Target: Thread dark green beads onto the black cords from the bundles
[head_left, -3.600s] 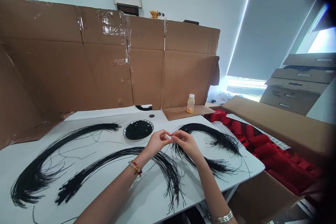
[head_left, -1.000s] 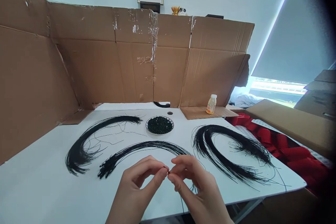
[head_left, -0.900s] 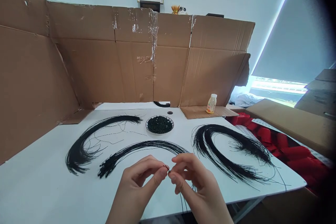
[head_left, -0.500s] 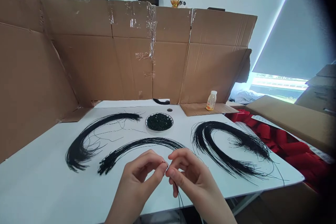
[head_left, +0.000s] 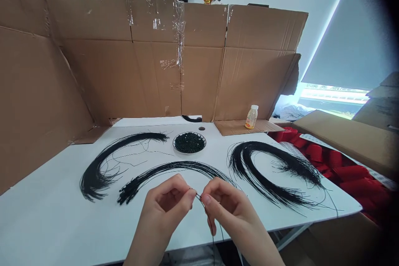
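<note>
Near the table's front edge, my left hand pinches a thin black cord between thumb and forefinger. My right hand grips the same cord a short way to the right. Between the fingertips a short length shows, and two strands hang below toward the edge. Just beyond my hands lies a curved bundle of black cords with thick dark ends at the left. A round dish farther back is filled with small dark green or black pieces. Anything tiny inside my fingertips is hidden.
Black cord bundles lie at left and right on the white table. A cardboard screen stands behind. A small bottle rests at its right foot. Red items fill a carton beside the table.
My fingertips have drawn slightly apart, with a short piece of cord now visible between them. The hanging strands have spread and shifted. The view has tipped a little.
</note>
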The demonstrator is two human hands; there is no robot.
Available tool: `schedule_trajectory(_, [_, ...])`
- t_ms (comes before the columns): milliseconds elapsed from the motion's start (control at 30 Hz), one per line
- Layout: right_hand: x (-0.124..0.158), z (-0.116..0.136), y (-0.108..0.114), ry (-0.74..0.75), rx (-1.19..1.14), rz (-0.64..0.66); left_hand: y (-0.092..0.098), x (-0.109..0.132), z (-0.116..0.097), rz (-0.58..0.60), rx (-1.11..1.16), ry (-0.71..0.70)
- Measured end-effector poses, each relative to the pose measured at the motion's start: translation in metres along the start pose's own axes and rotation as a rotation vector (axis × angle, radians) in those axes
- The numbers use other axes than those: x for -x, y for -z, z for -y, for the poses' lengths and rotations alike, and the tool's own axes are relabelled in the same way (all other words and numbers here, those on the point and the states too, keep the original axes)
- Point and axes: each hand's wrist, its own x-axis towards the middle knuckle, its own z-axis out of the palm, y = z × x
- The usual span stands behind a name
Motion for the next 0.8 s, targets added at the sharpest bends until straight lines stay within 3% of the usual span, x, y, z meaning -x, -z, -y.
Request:
schedule_trajectory(133, [0.001,0.002,0.0,-0.004,-0.007,0.01,0.0,-0.001,0.003,0.001,-0.03,-0.065])
schedule_trajectory(367, [-0.001,0.001,-0.003,-0.025,-0.038,0.031,-0.007,0.007,0.01,-0.088,-0.092,-0.31])
schedule_trajectory(533, [0.001,0.002,-0.006,-0.071,-0.022,0.091,-0.004,0.012,0.022,-0.066,-0.157,-0.511])
schedule_trajectory(667, [0.006,0.018,0.005,-0.074,0.189,0.022,0.006,0.002,0.016,0.147,-0.34,-0.568])
schedule_trajectory(733, [0.013,0.028,0.022,-0.006,0.288,-0.098,0.01,-0.021,0.011,0.286,-0.557,-0.5])
schedule_trajectory(800, [0.027,0.038,0.05,0.078,0.35,-0.249,0.012,-0.06,0.012,0.349,-0.85,-0.369])
